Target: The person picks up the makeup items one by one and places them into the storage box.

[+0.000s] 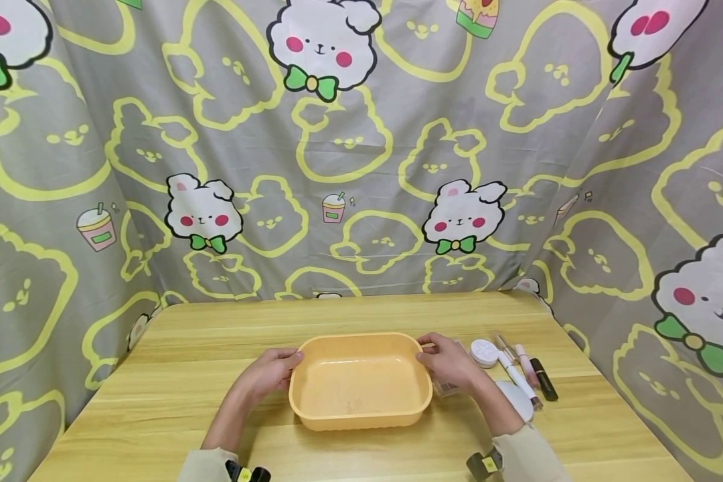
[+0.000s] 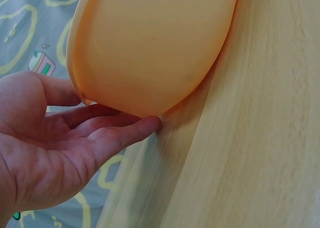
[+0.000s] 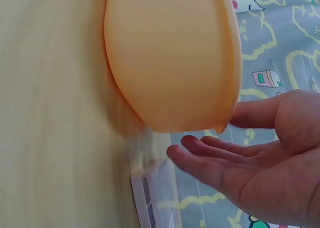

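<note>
An orange plastic basin (image 1: 361, 385), rectangular with rounded corners, is at the middle of the wooden table with nothing inside. My left hand (image 1: 272, 369) grips its left end, thumb at the rim and fingers against the outer wall; the left wrist view shows a fingertip by the basin's lower edge. At the opposite end my right hand (image 1: 448, 361) holds the rim with its thumb, while the other fingers lie outside and below. Whether the base rests fully on the table is unclear. Beside the right hand lies a clear-lidded case (image 3: 155, 198), partly hidden in the head view.
Right of my right hand lie a round white compact (image 1: 485, 353), a white tube (image 1: 516, 376), a pink tube (image 1: 526, 366), a black tube (image 1: 544, 379) and a flat white piece (image 1: 516, 400) partly behind my forearm. A patterned curtain (image 1: 349, 154) encloses the table (image 1: 217, 328).
</note>
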Tool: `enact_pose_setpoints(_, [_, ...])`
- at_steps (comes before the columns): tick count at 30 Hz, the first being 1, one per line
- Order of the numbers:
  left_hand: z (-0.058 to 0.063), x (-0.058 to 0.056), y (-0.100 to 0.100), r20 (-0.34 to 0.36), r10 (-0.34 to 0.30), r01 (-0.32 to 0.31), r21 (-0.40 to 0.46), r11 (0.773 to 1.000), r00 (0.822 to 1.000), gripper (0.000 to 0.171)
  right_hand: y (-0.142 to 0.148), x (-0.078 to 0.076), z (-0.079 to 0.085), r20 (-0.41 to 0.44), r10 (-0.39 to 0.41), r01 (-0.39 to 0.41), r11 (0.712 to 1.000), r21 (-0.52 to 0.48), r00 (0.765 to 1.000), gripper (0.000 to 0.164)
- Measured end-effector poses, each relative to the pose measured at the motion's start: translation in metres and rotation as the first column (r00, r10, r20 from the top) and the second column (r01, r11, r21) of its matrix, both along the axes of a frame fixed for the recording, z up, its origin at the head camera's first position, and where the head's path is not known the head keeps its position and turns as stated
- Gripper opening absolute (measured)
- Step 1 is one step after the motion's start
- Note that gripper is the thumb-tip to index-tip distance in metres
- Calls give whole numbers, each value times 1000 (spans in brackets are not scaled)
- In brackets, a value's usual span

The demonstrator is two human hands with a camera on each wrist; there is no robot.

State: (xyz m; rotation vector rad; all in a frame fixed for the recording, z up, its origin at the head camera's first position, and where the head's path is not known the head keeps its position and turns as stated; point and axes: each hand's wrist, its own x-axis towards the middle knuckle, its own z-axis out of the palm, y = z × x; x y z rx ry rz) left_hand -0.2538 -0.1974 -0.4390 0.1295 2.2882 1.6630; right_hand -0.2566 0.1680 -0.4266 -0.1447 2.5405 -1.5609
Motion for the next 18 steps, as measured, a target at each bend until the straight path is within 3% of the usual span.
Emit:
enact_pose_setpoints(5, [2,1,1,7,14,-14,-7,1000,1000,51,7,-1,4,3,9,-9,1000,-5,1000,48])
enact_pose_setpoints(11, [2,1,3,10,34,-33,-14,999,999,51,17,-1,11,-63,-31,37,993,109,998,48])
enact_pose_setpoints(18, [1,0,1,9,10,-10,-11,1000,1000,52,29,-1,15,-136,-69,98,970,223,988,47])
